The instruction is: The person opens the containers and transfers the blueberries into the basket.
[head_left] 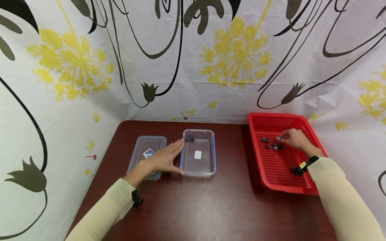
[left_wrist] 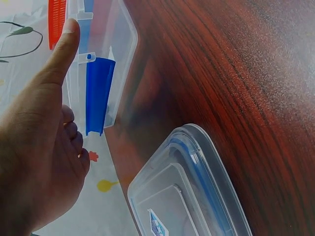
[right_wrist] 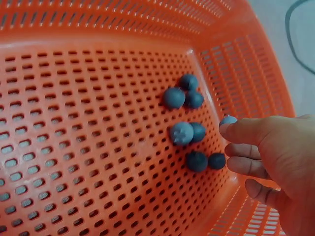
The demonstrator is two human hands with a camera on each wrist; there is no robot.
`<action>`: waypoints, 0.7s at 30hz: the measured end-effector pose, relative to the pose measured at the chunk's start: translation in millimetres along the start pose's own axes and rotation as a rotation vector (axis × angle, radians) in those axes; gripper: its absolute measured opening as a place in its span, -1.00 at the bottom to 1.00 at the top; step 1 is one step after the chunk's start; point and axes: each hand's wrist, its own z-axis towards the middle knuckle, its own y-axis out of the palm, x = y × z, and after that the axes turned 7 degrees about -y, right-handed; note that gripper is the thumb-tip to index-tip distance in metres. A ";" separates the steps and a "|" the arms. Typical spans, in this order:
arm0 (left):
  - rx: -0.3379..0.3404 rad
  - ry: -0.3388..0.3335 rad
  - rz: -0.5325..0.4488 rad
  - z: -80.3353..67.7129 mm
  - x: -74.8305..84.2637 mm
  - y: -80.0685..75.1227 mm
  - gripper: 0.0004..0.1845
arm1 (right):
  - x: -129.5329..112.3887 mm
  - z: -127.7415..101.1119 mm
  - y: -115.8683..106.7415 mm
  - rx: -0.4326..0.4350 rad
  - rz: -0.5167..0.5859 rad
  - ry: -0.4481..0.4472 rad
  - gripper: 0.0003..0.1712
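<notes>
My right hand point(head_left: 297, 140) is over the far part of a red slotted basket point(head_left: 278, 179). Its thumb and forefinger pinch a pale blueberry point(right_wrist: 228, 120), largely covered by the fingertip. Several more blueberries point(right_wrist: 174, 98) lie loosely grouped on the basket floor beside that hand. At the left side of a lidless clear plastic container point(head_left: 193, 165), my left hand point(head_left: 164, 157) has its fingers straight and thumb spread, touching or almost touching the wall. A few dark blueberries point(head_left: 192, 139) sit in the container's far left corner.
The container's clear lid point(head_left: 140, 149) lies left of it, partly under my left forearm. All stand on a dark red-brown wooden table point(head_left: 211, 207). A patterned cloth point(head_left: 169, 110) hangs behind the table and along both sides.
</notes>
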 end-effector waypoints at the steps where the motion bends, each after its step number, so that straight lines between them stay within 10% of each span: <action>1: 0.000 0.000 -0.001 0.0 0.2 -0.4 0.45 | 0.8 -1.0 0.5 -0.009 -0.002 0.005 -0.76; 13: 0.004 0.006 -0.018 0.0 1.6 -0.5 0.45 | 2.2 -4.0 3.4 -0.022 -0.016 0.021 -0.75; 21: 0.014 0.010 -0.006 -0.5 1.8 -1.6 0.44 | -33.6 11.0 -9.7 0.145 -0.059 -0.160 -0.77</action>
